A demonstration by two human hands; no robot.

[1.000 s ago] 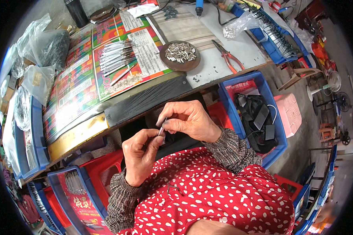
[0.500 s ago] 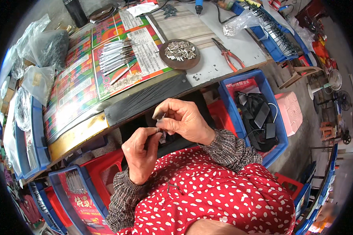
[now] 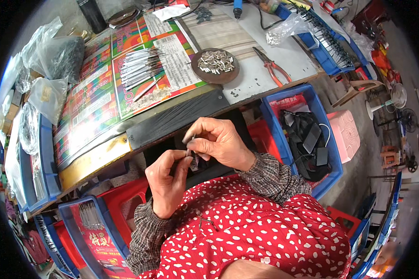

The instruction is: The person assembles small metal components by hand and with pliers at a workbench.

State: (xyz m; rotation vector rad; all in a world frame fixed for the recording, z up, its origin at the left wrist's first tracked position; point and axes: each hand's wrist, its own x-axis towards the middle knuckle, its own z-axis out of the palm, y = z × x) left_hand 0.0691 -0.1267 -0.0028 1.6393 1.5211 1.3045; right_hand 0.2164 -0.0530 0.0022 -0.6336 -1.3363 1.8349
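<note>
My left hand (image 3: pixel 166 179) and my right hand (image 3: pixel 221 145) meet over my lap, just off the table's front edge. The thumb and forefinger of each are pinched together, the fingertips nearly touching. Something small sits between them, too small and too covered by the fingers to name. Beyond the hands, a round brown dish (image 3: pixel 196 76) holds a pile of short silver metal tubes (image 3: pixel 216 61). To its left, a row of thin silver rods with dark tips (image 3: pixel 137 69) lies on a colourful printed sheet (image 3: pixel 91 100).
Red-handled pliers (image 3: pixel 275 69) lie right of the dish. A blue bin (image 3: pixel 331 179) with a black bag and cables stands beside the table at right. Clear plastic bags (image 3: pixel 49 95) sit at the left. Another blue bin (image 3: pixel 70 214) with thin rods is at lower left.
Both hands stay nearly in place with only slight finger movement. The whole view has shifted a little.
</note>
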